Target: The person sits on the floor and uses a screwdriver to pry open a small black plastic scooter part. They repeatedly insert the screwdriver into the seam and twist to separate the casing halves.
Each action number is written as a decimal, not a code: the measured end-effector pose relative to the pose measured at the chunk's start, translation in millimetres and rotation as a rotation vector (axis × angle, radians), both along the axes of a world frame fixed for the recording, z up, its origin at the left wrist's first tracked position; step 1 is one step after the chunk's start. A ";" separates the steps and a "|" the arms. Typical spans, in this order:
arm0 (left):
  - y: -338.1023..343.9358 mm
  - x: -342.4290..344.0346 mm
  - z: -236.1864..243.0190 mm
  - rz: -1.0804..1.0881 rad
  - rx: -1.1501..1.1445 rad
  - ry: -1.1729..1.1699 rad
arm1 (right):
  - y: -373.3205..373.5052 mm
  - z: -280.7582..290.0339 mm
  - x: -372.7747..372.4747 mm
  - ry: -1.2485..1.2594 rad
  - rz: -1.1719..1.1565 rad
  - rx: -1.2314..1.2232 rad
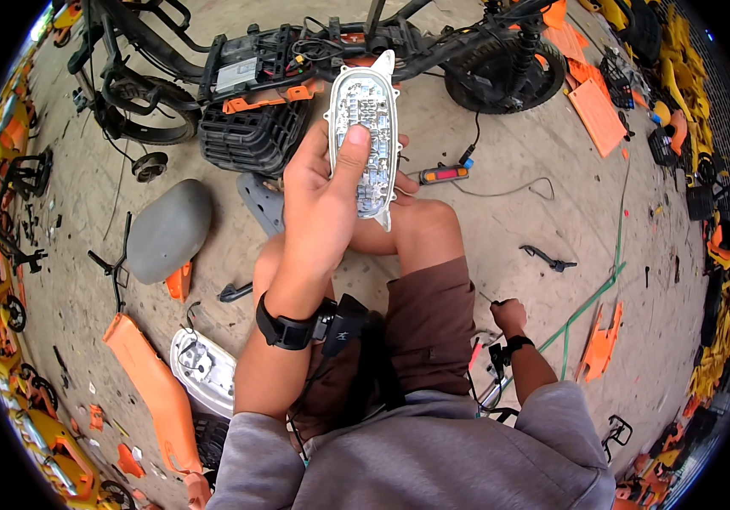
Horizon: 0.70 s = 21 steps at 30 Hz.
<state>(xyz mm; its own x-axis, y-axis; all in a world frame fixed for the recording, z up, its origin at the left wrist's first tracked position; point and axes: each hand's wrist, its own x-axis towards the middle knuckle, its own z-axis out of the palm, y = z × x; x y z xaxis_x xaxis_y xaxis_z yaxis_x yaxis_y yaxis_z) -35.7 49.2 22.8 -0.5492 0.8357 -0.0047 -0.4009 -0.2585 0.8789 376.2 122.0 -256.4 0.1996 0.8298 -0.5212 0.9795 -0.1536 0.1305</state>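
Observation:
My left hand [320,191] is raised in front of me and grips an oval lamp unit [375,174] with a pale rim and small tabs. The thumb presses on its silvery, faceted face, while the fingers wrap behind it. Low at my right side, my right hand [510,317] is closed round what looks like a screwdriver [487,297]; its thin shaft points out to the left and most of the handle is hidden in the fist. On the floor to the left lies a white lamp housing [203,367] with a wire coming off it.
A black vehicle frame [254,72] with fat wheels stands ahead. A grey seat [169,229] and long orange panel [150,387] lie left. A red-and-black device [444,174] with a cable sits beyond my knee. Green strap [590,308] and orange parts [601,342] lie right.

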 end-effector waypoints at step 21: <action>-0.1 -0.8 -0.8 -0.014 -0.025 0.036 | 23.2 4.7 -29.9 -0.107 0.296 -0.038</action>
<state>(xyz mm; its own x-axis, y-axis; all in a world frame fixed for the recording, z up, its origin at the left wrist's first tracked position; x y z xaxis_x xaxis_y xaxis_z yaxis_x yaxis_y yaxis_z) -36.5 49.2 22.0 -0.5375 0.8432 -0.0062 -0.3726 -0.2309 0.8988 346.2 145.2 -251.7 0.0078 0.8403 -0.5420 0.9613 0.1430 0.2355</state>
